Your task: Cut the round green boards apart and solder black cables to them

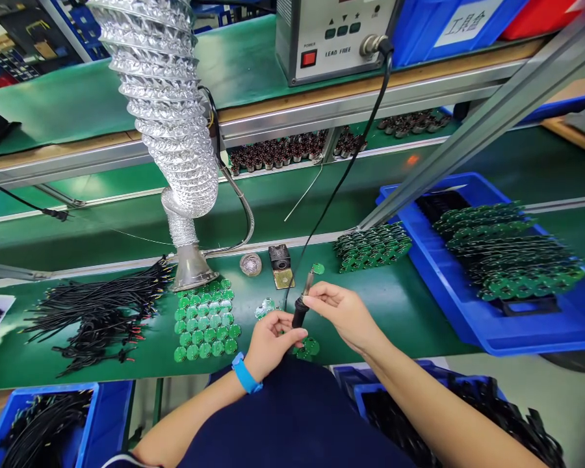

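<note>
My right hand [344,313] grips a soldering iron [302,302] near its black handle, tip pointing up and away. Its cable runs up to the soldering station [331,36] on the shelf. My left hand [272,341], with a blue wristband, is curled just below the iron's handle, fingers closed on something I cannot make out. A few small round green circuit boards [308,348] lie under both hands. A grid of the same green boards [205,322] lies to the left, on the green mat.
A silver fume duct [168,123] ends in a funnel above the board grid. Black wires [97,312] are piled at left. A small metal holder [280,263] and tip cleaner [250,263] sit ahead. A blue tray [448,286] of green boards stands at right.
</note>
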A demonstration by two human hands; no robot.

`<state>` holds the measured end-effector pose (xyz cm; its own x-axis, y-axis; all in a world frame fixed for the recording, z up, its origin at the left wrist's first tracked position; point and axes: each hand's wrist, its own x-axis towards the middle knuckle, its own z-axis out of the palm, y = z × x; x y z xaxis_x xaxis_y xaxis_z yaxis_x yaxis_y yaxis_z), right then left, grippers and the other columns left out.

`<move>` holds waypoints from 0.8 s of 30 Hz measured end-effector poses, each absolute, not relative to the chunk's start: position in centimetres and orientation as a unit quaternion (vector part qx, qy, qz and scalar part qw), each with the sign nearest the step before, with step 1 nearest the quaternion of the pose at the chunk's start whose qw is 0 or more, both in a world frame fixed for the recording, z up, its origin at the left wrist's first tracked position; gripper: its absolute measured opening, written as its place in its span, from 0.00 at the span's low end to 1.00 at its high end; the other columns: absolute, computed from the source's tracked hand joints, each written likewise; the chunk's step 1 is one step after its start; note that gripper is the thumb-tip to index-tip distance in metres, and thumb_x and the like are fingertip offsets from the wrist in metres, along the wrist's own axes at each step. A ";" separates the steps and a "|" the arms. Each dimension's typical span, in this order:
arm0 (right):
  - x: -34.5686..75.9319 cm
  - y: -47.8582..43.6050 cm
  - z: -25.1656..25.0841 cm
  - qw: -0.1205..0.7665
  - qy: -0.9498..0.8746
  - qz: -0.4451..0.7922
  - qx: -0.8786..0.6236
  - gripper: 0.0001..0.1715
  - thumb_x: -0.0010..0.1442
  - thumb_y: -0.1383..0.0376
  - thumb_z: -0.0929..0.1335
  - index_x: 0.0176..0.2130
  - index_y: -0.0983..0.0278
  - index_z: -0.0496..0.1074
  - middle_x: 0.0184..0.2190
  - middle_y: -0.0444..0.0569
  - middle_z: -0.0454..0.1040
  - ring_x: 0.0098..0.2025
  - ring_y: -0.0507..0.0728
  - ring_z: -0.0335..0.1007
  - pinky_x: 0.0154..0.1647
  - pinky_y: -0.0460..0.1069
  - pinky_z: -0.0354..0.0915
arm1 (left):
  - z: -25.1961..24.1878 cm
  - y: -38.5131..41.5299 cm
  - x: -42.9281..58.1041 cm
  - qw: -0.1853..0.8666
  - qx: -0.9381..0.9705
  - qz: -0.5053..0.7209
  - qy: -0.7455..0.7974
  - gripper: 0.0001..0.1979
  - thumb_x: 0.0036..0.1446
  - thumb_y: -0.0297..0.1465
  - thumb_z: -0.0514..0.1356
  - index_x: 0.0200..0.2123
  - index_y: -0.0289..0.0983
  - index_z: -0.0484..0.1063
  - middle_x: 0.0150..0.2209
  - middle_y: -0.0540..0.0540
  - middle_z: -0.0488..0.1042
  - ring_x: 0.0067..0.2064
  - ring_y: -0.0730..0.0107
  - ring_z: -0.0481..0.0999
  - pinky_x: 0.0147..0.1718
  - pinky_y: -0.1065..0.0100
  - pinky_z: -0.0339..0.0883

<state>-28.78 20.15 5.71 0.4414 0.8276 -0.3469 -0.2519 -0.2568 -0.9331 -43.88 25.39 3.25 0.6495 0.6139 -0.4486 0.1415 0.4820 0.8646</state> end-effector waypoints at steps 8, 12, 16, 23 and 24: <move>-29.2 20.2 5.0 0.557 -0.231 0.463 -0.649 0.23 0.41 0.49 0.72 0.28 0.64 0.72 0.27 0.47 0.73 0.30 0.52 0.66 0.34 0.49 0.64 | 2.3 25.2 -44.1 0.764 0.480 0.171 0.395 0.19 0.40 0.39 0.69 0.30 0.34 0.67 0.23 0.52 0.70 0.23 0.75 0.70 0.25 0.71 0.67; -29.7 20.6 5.3 0.555 -0.241 0.443 -0.661 0.21 0.39 0.50 0.74 0.25 0.65 0.71 0.25 0.46 0.70 0.29 0.53 0.66 0.33 0.49 0.64 | 1.9 25.0 -44.2 0.742 0.502 0.186 0.404 0.18 0.40 0.38 0.69 0.28 0.34 0.66 0.22 0.54 0.67 0.23 0.76 0.69 0.25 0.71 0.67; -29.5 20.9 5.4 0.559 -0.274 0.435 -0.651 0.18 0.40 0.53 0.74 0.23 0.65 0.72 0.25 0.46 0.68 0.29 0.52 0.66 0.33 0.48 0.64 | 1.9 25.2 -44.5 0.743 0.494 0.188 0.411 0.19 0.38 0.39 0.69 0.28 0.34 0.66 0.21 0.54 0.66 0.23 0.76 0.68 0.24 0.71 0.67; -29.8 21.4 5.2 0.525 -0.353 0.425 -0.647 0.15 0.45 0.55 0.71 0.22 0.64 0.71 0.24 0.45 0.69 0.28 0.52 0.66 0.32 0.48 0.63 | 2.1 25.6 -45.1 0.756 0.483 0.167 0.410 0.21 0.37 0.43 0.69 0.25 0.34 0.65 0.19 0.53 0.67 0.20 0.77 0.68 0.21 0.73 0.65; -29.3 21.7 5.6 0.495 -0.384 0.426 -0.653 0.15 0.46 0.55 0.70 0.22 0.64 0.71 0.24 0.45 0.69 0.27 0.52 0.66 0.30 0.48 0.63 | 1.9 25.6 -45.2 0.756 0.475 0.173 0.416 0.22 0.37 0.44 0.69 0.25 0.34 0.65 0.19 0.54 0.66 0.19 0.77 0.67 0.21 0.73 0.64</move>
